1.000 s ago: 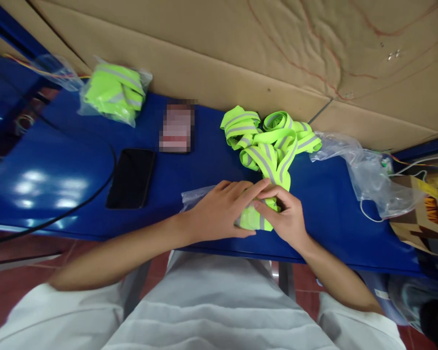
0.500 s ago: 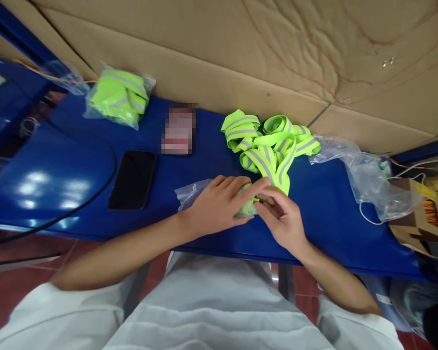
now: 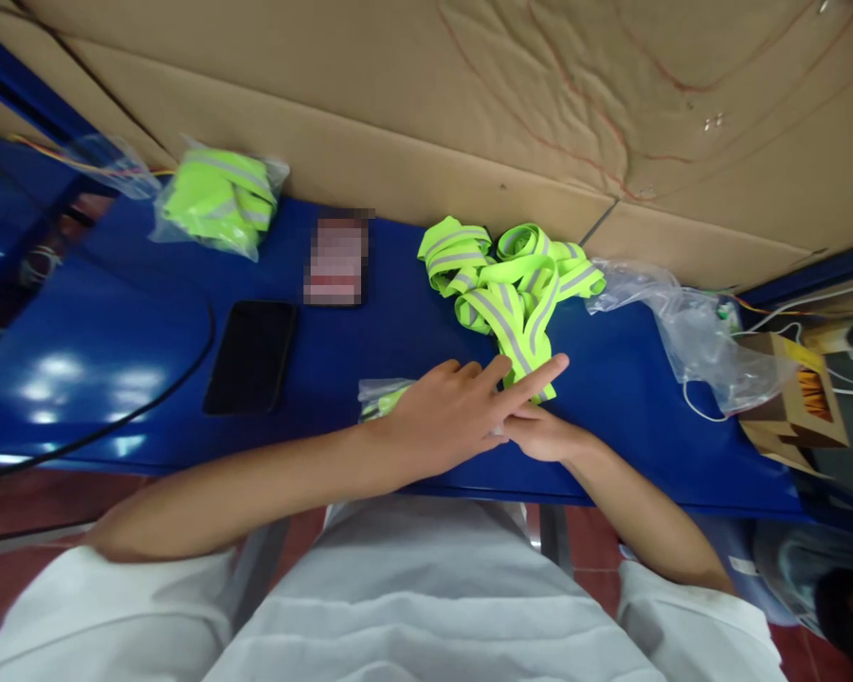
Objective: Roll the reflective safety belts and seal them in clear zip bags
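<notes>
My left hand (image 3: 447, 412) lies over a clear plastic bag (image 3: 384, 393) with yellow-green material in it, near the table's front edge. Its index finger points out to the right, across my other hand, and the other fingers are curled. My right hand (image 3: 540, 431) is closed at the bag's right end, its fingertips partly hidden under my left hand. Just beyond both hands lies a loose tangle of yellow-green straps (image 3: 508, 294) with grey stripes. One strap end reaches down to my fingers.
On the blue table (image 3: 355, 350) lie a black phone (image 3: 250, 357), a second phone with a blurred screen (image 3: 337, 260) and a bagged yellow-green bundle (image 3: 220, 199). Crumpled clear plastic (image 3: 689, 322) and an open cardboard box (image 3: 800, 398) are at the right. A black cable crosses the left.
My left hand has moved right, further over my right hand. More of the bag with yellow-green material shows left of it. The view has shifted slightly.
</notes>
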